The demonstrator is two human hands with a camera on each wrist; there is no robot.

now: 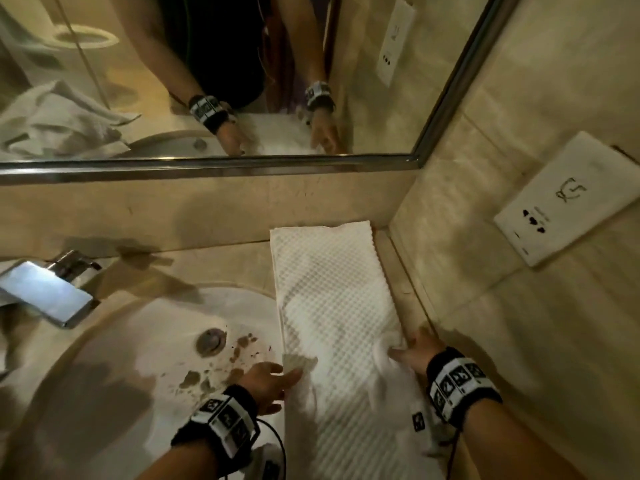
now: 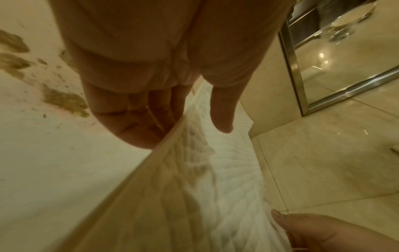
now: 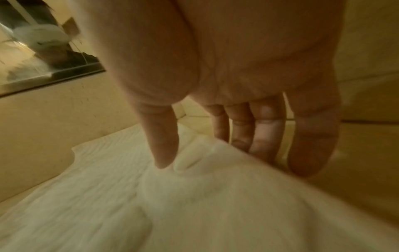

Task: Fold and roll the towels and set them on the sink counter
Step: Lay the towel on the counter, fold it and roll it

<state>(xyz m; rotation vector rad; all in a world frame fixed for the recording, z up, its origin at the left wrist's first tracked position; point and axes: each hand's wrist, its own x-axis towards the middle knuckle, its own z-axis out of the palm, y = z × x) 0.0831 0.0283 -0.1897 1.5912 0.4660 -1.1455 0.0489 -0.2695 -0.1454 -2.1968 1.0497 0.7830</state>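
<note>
A white waffle towel, folded into a long strip, lies on the counter to the right of the sink and runs from the back wall toward me. My left hand is at its left edge. Its straight fingers lie under the lifted edge of the towel, and the thumb hovers above the cloth. My right hand pinches the right edge. Its thumb digs into the bunched towel, with the fingers behind the raised edge.
The white sink basin with brown stains and a drain lies left of the towel, the chrome faucet beyond it. A tiled wall with a socket plate closes the right side. The mirror reflects a crumpled towel left of the sink.
</note>
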